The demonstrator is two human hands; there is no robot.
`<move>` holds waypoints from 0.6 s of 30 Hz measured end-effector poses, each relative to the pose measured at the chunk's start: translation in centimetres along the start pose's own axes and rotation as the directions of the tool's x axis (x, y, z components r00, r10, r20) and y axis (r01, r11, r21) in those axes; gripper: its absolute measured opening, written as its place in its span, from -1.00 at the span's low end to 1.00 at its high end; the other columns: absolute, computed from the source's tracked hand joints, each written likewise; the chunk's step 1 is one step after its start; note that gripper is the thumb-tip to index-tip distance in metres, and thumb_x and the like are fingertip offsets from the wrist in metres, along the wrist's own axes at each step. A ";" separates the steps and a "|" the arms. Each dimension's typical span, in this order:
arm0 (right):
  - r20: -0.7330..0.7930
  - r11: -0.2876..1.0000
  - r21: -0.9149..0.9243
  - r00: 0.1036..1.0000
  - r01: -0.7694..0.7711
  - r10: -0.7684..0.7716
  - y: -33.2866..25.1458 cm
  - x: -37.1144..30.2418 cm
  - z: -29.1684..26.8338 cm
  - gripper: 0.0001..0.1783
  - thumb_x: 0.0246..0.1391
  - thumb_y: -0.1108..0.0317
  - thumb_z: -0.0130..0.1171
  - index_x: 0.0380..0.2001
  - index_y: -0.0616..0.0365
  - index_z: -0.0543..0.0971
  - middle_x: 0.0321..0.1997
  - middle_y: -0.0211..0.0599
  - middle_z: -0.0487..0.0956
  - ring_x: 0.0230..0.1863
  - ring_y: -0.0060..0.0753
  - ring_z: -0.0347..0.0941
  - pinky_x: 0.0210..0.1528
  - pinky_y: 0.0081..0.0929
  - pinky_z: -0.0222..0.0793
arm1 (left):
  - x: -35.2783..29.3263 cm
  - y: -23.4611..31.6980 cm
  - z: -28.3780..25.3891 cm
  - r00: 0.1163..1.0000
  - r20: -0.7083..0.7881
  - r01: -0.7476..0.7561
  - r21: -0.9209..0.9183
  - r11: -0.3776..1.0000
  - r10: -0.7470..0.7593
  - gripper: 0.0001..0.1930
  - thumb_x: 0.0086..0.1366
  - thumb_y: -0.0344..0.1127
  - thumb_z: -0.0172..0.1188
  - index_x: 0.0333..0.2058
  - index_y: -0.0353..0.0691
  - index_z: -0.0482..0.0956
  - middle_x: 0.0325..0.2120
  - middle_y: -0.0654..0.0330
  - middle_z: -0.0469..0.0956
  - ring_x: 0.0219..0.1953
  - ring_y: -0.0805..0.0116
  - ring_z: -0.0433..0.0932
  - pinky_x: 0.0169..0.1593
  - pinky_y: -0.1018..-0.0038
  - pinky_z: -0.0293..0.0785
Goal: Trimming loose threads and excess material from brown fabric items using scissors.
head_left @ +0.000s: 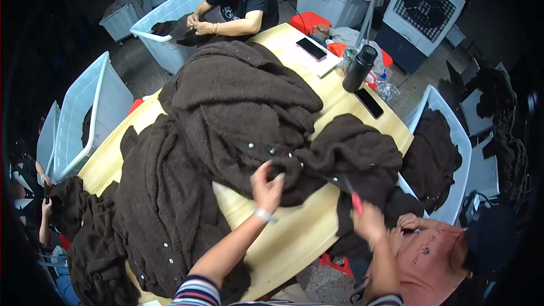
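Note:
A dark brown knitted garment [243,107] with small pale buttons lies bunched across the wooden table. My left hand [267,191], with a light band at its wrist, is at the garment's near edge below the row of buttons. Its thumb and fingers are apart, and nothing shows between them. In my right hand [371,224] is a red-handled tool [356,201] with a thin metal blade; its exact kind is unclear. The blade's tip is close to a button on another brown garment [362,144], which hangs over the table's right edge.
More brown garments [164,209] cover the table's left side. A black flask [360,68] and two phones stand or lie at the far right. Co-workers handle brown cloth at the far side, the left and the near right [422,260]. White bins [453,136] surround the wooden table [289,243].

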State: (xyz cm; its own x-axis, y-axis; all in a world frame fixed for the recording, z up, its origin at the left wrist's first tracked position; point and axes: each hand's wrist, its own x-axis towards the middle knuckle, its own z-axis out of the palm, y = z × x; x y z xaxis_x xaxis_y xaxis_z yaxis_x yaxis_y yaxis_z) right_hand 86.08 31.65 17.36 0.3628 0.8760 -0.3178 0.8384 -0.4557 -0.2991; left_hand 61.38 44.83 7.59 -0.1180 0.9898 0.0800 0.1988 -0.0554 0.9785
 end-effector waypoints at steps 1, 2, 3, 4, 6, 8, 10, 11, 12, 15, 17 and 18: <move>0.082 1.000 0.007 0.997 0.011 -0.011 0.8 -2.8 0.4 -0.66 0.07 0.15 0.13 -0.28 0.23 0.55 -0.35 0.17 0.59 -0.25 0.25 0.54 -0.15 0.06 0.46 | -0.9 0.2 -2.6 0.990 -0.025 0.136 -0.120 0.983 -0.140 -0.40 0.18 -0.28 0.33 0.19 -0.16 0.33 0.09 0.02 0.31 0.16 0.19 0.33 0.10 0.38 0.39; 0.210 0.997 0.072 0.977 0.032 -0.047 0.2 -5.2 0.3 -0.67 0.06 0.18 0.17 -0.25 0.23 0.56 -0.27 0.15 0.59 -0.21 0.19 0.55 -0.15 -0.02 0.47 | -1.5 -2.8 -5.9 0.975 -0.110 0.194 0.000 0.981 -0.193 -0.32 0.19 -0.22 0.33 0.24 -0.13 0.24 0.15 0.03 0.25 0.18 0.18 0.29 0.13 0.36 0.36; 0.335 0.990 0.136 0.938 0.041 -0.085 -0.9 -6.7 -0.2 -0.67 0.04 0.21 0.21 -0.21 0.23 0.57 -0.19 0.13 0.60 -0.17 0.14 0.57 -0.15 -0.09 0.48 | -1.4 -5.4 -8.3 0.951 -0.198 0.265 0.115 0.957 -0.239 -0.25 0.20 -0.16 0.34 0.29 -0.10 0.15 0.21 0.04 0.18 0.20 0.17 0.26 0.15 0.33 0.32; 0.345 0.990 0.140 0.935 0.032 -0.079 -2.0 -6.5 -0.7 -0.67 0.04 0.21 0.21 -0.21 0.23 0.57 -0.19 0.13 0.60 -0.17 0.14 0.57 -0.15 -0.09 0.48 | -0.7 -4.8 -9.5 0.847 -0.175 0.488 -0.119 0.865 -0.502 -0.17 0.20 -0.08 0.33 0.32 -0.08 0.06 0.25 0.05 0.14 0.22 0.16 0.24 0.17 0.26 0.29; 0.338 0.851 0.497 0.866 0.168 -0.368 -5.3 -3.9 -2.5 -0.63 0.09 0.27 0.19 -0.07 0.25 0.55 -0.17 0.10 0.61 -0.11 -0.01 0.60 -0.08 -0.24 0.48 | 0.4 -5.2 -12.1 0.678 -0.068 0.675 -0.338 0.656 -0.732 0.00 0.20 0.12 0.30 0.38 -0.02 -0.19 0.34 0.10 0.04 0.32 0.09 0.11 0.15 0.00 0.25; -0.079 0.724 0.564 0.899 0.396 -0.430 -10.0 3.9 -3.2 -0.55 0.13 0.33 0.17 0.06 0.30 0.47 -0.22 0.03 0.62 -0.11 -0.16 0.59 0.01 -0.37 0.44 | 2.0 -5.2 -12.7 0.730 -0.063 0.616 -0.371 0.694 -0.681 -0.01 0.20 0.06 0.32 0.38 -0.07 -0.16 0.30 0.09 0.10 0.23 0.13 0.23 -0.01 0.17 0.37; -0.154 0.702 0.539 0.873 0.466 -0.462 -11.5 14.3 -3.4 -0.70 0.17 0.34 0.12 -0.07 0.26 0.46 -0.43 -0.24 0.57 -0.49 -0.45 0.53 -0.36 -0.47 0.47 | 4.1 -3.5 -11.1 0.814 0.035 0.533 -0.442 0.722 -0.580 0.01 0.18 0.01 0.35 0.38 -0.09 -0.17 0.24 0.10 0.20 0.17 0.18 0.33 -0.09 0.28 0.50; -0.079 0.661 0.689 0.938 0.297 -0.339 -12.4 19.0 -3.7 -0.79 0.20 0.32 0.10 -0.17 0.20 0.45 -0.53 -0.40 0.49 -0.63 -0.60 0.41 -0.53 -0.55 0.37 | 4.8 -5.1 -10.3 0.835 0.025 0.495 -0.471 0.730 -0.550 0.01 0.16 0.01 0.37 0.37 -0.15 -0.12 0.24 0.08 0.23 0.18 0.18 0.32 0.08 0.20 0.45; -0.160 0.644 0.699 0.946 0.311 -0.283 -12.9 23.7 -3.6 -0.78 0.21 0.30 0.09 -0.16 0.19 0.43 -0.53 -0.41 0.49 -0.64 -0.55 0.42 -0.58 -0.52 0.38 | 5.5 -6.8 -9.2 0.833 0.003 0.473 -0.523 0.709 -0.553 -0.02 0.16 0.01 0.38 0.35 -0.21 -0.07 0.23 0.08 0.24 0.19 0.18 0.31 0.14 0.22 0.41; -0.056 0.696 0.702 0.986 0.151 -0.157 -12.1 36.0 -1.0 -0.35 0.12 0.27 0.21 0.26 0.06 0.25 -0.36 -0.23 0.57 -0.70 -0.48 0.48 -0.69 -0.53 0.41 | 6.5 -5.3 -6.5 0.845 0.011 0.426 -0.617 0.662 -0.534 -0.03 0.13 -0.02 0.41 0.31 -0.34 0.01 0.23 0.08 0.25 0.21 0.17 0.29 0.26 0.30 0.29; 0.017 0.726 0.678 0.985 0.115 -0.172 -14.1 39.7 1.1 -0.16 0.11 0.23 0.24 0.38 -0.04 0.07 -0.21 -0.14 0.58 -0.72 -0.45 0.45 -0.71 -0.51 0.39 | 7.2 -6.0 -6.9 0.863 0.003 0.389 -0.642 0.661 -0.505 -0.08 0.15 -0.09 0.42 0.31 -0.32 0.05 0.21 0.09 0.28 0.18 0.20 0.33 0.23 0.29 0.33; 0.027 0.753 0.646 0.982 0.126 -0.188 -14.6 40.5 2.4 -0.23 0.11 0.23 0.21 0.34 0.01 0.14 -0.20 -0.12 0.58 -0.65 -0.40 0.48 -0.62 -0.46 0.43 | 7.6 -6.1 -6.8 0.868 0.021 0.389 -0.650 0.653 -0.497 -0.13 0.17 -0.07 0.39 0.29 -0.31 0.10 0.20 0.12 0.30 0.18 0.20 0.33 0.24 0.28 0.32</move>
State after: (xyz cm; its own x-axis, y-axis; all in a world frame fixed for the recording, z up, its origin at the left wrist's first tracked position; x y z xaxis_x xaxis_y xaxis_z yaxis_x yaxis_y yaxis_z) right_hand 87.57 73.37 6.66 0.1876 0.9415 -0.2801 0.4141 -0.3344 -0.8466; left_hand 52.69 51.75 3.49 -0.1812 0.8889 -0.4208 -0.5487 0.2637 0.7933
